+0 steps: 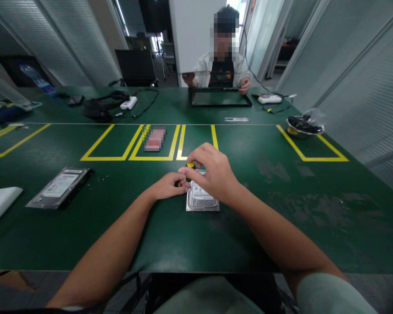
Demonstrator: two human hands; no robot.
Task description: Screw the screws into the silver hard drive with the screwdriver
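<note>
A silver hard drive (203,203) lies flat on the green table in front of me, its label partly covered by my hand. My right hand (214,172) is closed around the black-and-yellow handle of a screwdriver (190,165), held upright over the drive's left side; its tip is hidden. Close against the drive's left edge is my left hand (172,185), fingers curled together near the bottom of the screwdriver. Whatever those fingers pinch, if anything, is too small to make out.
Left of me lies a second hard drive (57,187), near a white object (1,203). Tiny bits (103,178) are scattered beside it. Yellow tape marks the table, with a pink item (155,139) inside. A bowl (304,126) stands right. Opposite, a person (222,69) handles a black frame (221,104).
</note>
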